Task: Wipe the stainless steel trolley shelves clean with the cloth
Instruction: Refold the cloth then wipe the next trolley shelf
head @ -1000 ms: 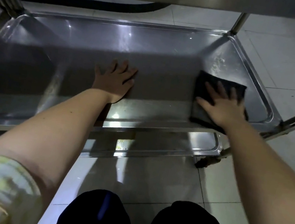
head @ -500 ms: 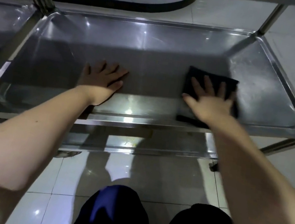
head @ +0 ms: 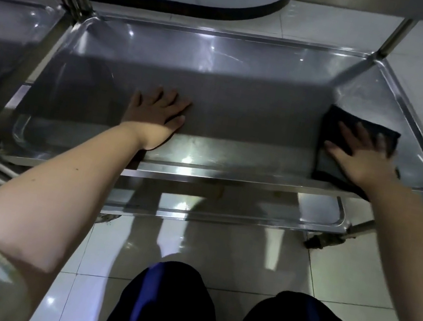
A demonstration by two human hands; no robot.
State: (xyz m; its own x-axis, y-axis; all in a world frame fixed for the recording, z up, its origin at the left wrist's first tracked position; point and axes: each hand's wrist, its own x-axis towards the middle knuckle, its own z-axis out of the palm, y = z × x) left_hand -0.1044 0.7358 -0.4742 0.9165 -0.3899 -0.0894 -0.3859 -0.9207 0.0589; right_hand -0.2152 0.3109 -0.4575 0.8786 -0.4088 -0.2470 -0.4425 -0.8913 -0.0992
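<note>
The dark cloth [head: 334, 120] lies flat near the right end of the middle shelf [head: 243, 103], directly under your right hand [head: 363, 159], whose fingers are spread straight and press it down. The unwiped length runs leftward; your left hand [head: 156, 114] rests flat mid-shelf, fingers apart, arm outstretched
</note>
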